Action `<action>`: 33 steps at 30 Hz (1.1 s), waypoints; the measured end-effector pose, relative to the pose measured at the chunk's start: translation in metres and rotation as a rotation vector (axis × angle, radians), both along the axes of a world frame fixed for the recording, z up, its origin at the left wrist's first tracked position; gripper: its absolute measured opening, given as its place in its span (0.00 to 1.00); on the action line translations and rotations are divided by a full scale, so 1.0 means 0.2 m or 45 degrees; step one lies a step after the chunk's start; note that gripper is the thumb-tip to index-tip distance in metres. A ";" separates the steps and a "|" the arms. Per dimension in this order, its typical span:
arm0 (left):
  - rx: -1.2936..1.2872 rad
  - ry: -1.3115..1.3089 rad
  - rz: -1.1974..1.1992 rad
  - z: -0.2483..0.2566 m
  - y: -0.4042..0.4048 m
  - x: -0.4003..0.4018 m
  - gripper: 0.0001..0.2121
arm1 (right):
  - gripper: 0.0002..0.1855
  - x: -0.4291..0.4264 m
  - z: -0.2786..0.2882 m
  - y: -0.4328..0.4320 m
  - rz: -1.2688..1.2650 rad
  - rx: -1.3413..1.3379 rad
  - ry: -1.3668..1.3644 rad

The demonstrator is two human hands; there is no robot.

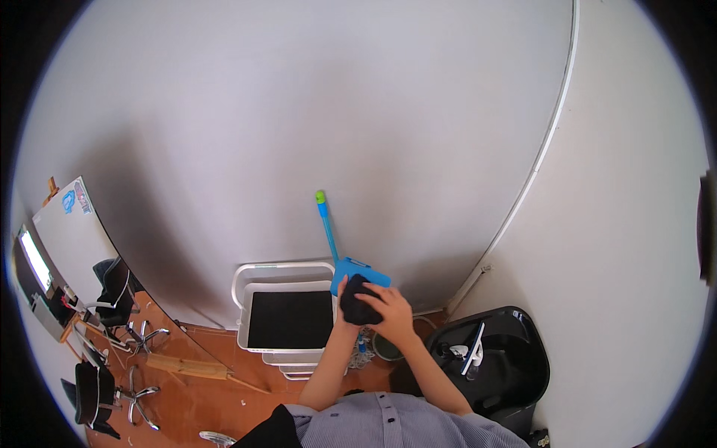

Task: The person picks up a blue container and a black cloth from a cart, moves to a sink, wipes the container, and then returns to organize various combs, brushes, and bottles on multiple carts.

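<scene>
A bunched black cloth [358, 301] is held between both hands in front of my body. My left hand [341, 305] supports it from its left side, mostly hidden behind it. My right hand [388, 311] presses on it from the right, with fingers spread over its front. Just behind the cloth is a blue dustpan-like head [372, 274] with a long blue handle [330, 232] tipped in green, leaning by the wall. To the left stands a white trolley [242, 325] with a black top surface [290, 320].
At right is a black shampoo basin [529, 358] holding a white spray bottle-like tool with a blue edge [475, 350]. A mop [361, 353] and a round bucket [386, 348] stand behind my forearms. A large mirror [106, 229] leans at left, reflecting chairs.
</scene>
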State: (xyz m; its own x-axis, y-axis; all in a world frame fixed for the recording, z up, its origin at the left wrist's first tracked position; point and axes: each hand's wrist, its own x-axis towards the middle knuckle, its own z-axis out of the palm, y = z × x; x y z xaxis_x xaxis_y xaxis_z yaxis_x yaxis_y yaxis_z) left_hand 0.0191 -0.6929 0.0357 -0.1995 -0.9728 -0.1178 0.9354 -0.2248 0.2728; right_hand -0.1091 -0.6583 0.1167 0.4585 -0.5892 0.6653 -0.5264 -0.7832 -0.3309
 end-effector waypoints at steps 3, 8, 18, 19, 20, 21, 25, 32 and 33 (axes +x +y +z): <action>-0.056 0.117 -0.116 0.13 0.03 -0.06 0.29 | 0.34 -0.26 -0.09 -0.09 -0.250 0.097 -0.106; 0.096 -0.549 0.341 0.11 -0.02 -0.24 0.37 | 0.30 -0.53 -0.02 -0.18 -0.532 0.055 -0.391; -0.889 -2.076 1.096 0.02 -0.02 -0.58 0.44 | 0.34 -0.37 0.28 0.02 -0.321 0.056 -0.149; -0.722 -1.496 1.097 0.04 -0.02 -0.60 0.44 | 0.33 -0.41 0.26 0.01 -0.338 0.053 -0.163; -0.692 -1.529 1.098 -0.01 -0.04 -0.59 0.45 | 0.32 -0.46 0.23 0.00 -0.345 0.038 -0.221; -0.663 -1.561 1.110 -0.05 -0.08 -0.58 0.46 | 0.32 -0.51 0.22 -0.02 -0.342 0.030 -0.223; -0.730 -1.735 0.971 0.01 0.00 -0.61 0.48 | 0.30 -0.78 0.16 -0.12 -0.714 -0.053 -0.267; -0.868 -1.918 0.896 0.07 -0.03 -0.63 0.48 | 0.25 -0.84 0.17 -0.16 -0.568 0.136 -0.156; -0.871 -1.915 0.895 0.09 -0.04 -0.63 0.48 | 0.25 -0.82 0.20 -0.18 -0.611 0.133 -0.104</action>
